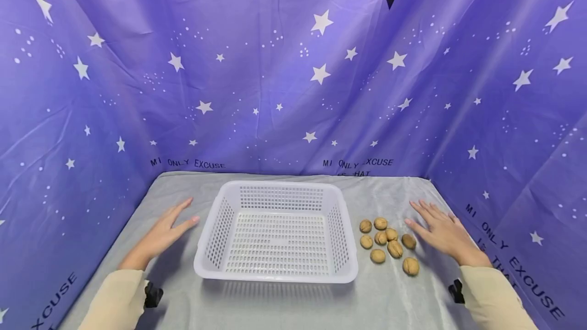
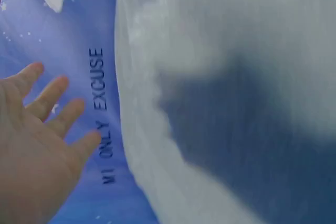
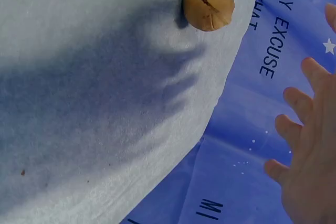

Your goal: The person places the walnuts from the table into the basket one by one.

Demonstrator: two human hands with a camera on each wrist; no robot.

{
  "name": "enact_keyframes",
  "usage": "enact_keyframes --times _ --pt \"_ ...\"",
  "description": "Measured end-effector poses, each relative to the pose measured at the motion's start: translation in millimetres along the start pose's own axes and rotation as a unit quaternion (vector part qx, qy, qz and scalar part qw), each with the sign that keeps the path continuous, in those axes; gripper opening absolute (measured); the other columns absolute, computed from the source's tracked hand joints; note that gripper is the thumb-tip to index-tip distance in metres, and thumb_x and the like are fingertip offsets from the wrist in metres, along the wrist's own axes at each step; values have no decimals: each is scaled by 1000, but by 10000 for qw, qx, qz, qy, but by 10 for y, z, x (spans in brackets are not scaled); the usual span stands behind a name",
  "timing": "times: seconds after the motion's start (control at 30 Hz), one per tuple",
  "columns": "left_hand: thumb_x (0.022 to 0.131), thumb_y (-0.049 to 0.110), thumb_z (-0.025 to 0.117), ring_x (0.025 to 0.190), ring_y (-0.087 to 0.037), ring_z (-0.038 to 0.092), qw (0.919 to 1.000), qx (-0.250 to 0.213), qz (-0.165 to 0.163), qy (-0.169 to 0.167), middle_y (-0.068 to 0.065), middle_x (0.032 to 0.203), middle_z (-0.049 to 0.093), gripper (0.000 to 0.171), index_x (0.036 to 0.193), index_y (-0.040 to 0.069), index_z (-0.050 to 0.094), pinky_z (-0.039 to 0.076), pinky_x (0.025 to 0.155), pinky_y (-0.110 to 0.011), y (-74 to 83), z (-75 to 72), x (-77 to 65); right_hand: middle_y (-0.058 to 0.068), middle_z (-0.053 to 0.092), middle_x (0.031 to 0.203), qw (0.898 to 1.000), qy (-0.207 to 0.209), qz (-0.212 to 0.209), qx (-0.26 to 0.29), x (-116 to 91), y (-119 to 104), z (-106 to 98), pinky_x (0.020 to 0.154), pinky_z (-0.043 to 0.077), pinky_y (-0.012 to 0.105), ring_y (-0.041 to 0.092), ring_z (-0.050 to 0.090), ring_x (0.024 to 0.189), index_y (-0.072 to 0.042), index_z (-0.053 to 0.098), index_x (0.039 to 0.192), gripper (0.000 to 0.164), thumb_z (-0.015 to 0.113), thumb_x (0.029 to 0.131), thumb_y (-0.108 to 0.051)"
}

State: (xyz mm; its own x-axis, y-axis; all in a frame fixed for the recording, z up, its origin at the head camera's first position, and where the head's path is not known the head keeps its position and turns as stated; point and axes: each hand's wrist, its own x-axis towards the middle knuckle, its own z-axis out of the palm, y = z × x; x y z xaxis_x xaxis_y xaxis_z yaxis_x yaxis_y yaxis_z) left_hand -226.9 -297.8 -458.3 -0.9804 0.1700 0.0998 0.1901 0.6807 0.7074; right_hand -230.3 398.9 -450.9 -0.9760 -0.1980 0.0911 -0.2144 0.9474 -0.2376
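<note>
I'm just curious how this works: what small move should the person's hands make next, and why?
Probably the right hand should reach in and pinch the nearest walnut: that hand holds nothing, this walnut lies closest to it, and the white basket on the other side of the walnuts is empty.

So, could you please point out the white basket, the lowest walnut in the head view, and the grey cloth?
White basket [image 1: 278,242]: head view, middle of its slotted floor.
Lowest walnut [image 1: 410,266]: head view, middle of its shell.
Grey cloth [image 1: 275,312]: head view, a bare part in front of the basket.
</note>
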Motion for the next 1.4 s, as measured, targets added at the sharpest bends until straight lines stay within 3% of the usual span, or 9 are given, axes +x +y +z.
enact_keyframes --times 0.2,0.4,0.57,0.83,1.0,1.23,1.4 --pt "101 30 61 135 -45 43 9895 -1403 88 -340 -25 150 42 67 156 3 32 37 106 -59 84 134 -9 31 25 157 9992 66 -89 394 29 -28 40 104 12 78 55 25 140 -6 31 157 72 45 103 -52" --pt "101 20 60 125 -25 53 9738 -2226 136 -454 -24 145 48 62 154 3 35 44 98 -30 86 204 6 32 31 153 9986 221 -220 431 61 -38 87 102 20 76 56 31 136 -5 35 155 71 50 102 -50" --pt "98 10 63 111 -10 62 9587 -2796 157 -501 -30 144 45 64 153 -3 33 48 93 -22 61 248 40 30 38 151 9975 285 -384 528 83 -81 95 102 26 74 54 36 134 -4 39 153 70 53 101 -49" --pt "96 7 65 106 -10 64 9480 -3129 -48 -586 -29 144 45 67 152 -8 32 50 90 -21 83 280 38 27 48 144 9941 226 -616 865 184 -222 128 104 32 67 50 43 130 0 46 148 67 60 99 -45" --pt "96 6 65 107 -11 64 9433 -3242 -111 -707 -21 142 50 68 153 -8 30 51 91 -24 58 289 62 27 52 140 9933 93 -544 1015 251 -266 187 97 41 66 48 53 120 1 49 145 63 61 100 -41" --pt "98 5 63 108 -11 63 9385 -3347 -93 -844 -30 148 39 68 154 -7 27 50 92 -24 43 306 79 26 61 127 9915 -71 -514 1195 377 -299 269 88 50 58 41 62 106 6 59 133 56 65 98 -37" --pt "97 4 63 109 -11 62 9351 -3447 -177 -809 -26 148 41 68 154 -6 28 50 93 -23 40 321 80 25 65 117 9901 -328 -457 1285 454 -308 286 85 53 54 36 66 99 6 63 128 52 67 97 -36"
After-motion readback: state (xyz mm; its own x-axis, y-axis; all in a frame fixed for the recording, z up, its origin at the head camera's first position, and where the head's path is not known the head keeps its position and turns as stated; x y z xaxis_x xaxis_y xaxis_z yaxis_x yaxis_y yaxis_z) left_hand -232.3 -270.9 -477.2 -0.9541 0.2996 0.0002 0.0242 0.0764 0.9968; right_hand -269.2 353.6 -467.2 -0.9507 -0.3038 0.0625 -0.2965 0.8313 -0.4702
